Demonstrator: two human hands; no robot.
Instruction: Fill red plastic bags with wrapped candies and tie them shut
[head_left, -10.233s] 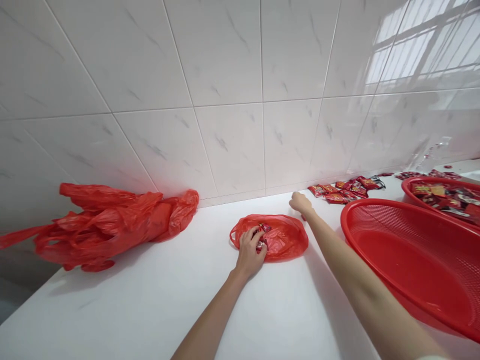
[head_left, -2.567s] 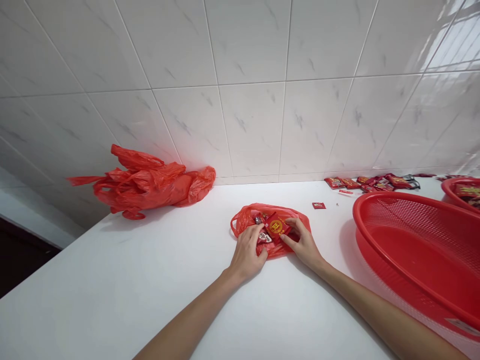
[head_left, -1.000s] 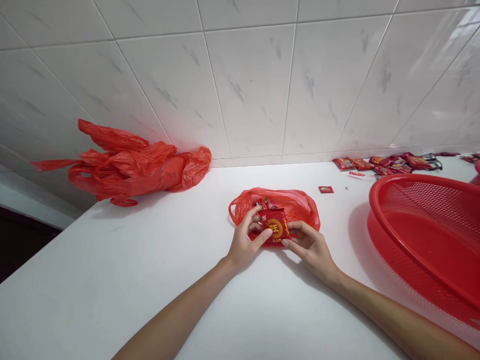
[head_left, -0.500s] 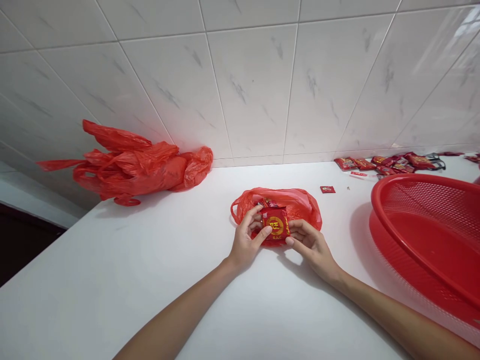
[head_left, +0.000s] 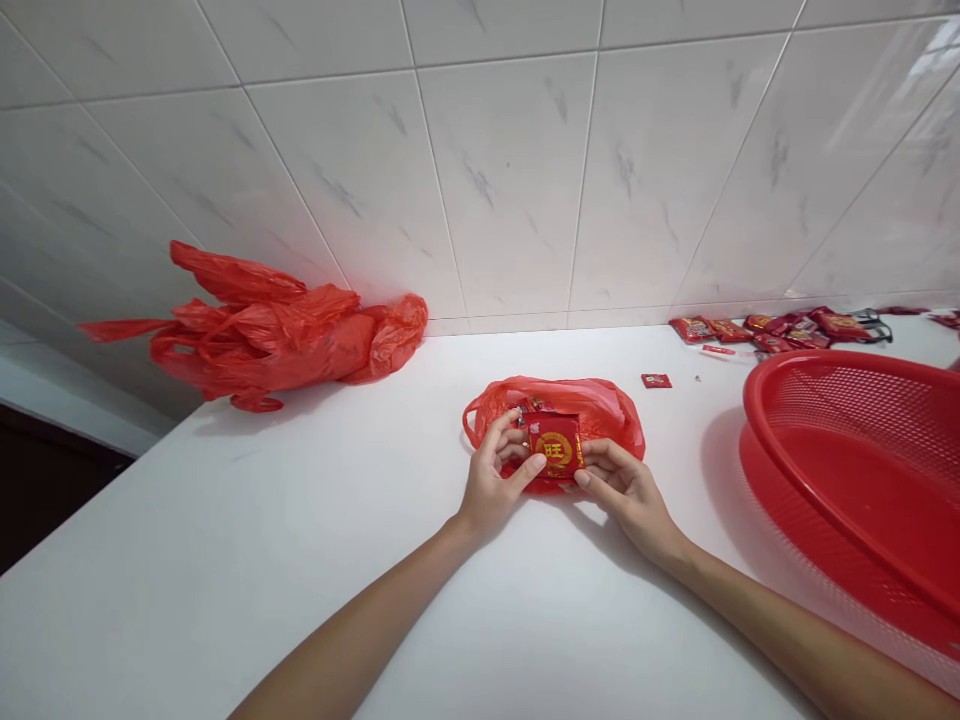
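Note:
A red snack packet (head_left: 556, 443) with gold lettering is held upright between my two hands, its printed front facing me. My left hand (head_left: 495, 475) grips its left side, thumb across the front and fingers behind. At the lower right edge, my right hand (head_left: 626, 495) pinches it between thumb and fingers. Under and behind the packet lies an open red plastic bag (head_left: 619, 415) on the white table. Some small printed wrappers show inside the bag, partly hidden by the packet and my left fingers.
A large red mesh basket (head_left: 780, 455) stands at the right. Crumpled red plastic bags (head_left: 277, 340) lie at the back left against the tiled wall. Several red packets (head_left: 795, 325) lie along the wall at the back right. One small red packet (head_left: 657, 381) lies beyond the bag.
The packet has shifted and turned very slightly in my fingers, so its gold lettering shows more squarely. Both hands keep their hold, and the other things stay in place.

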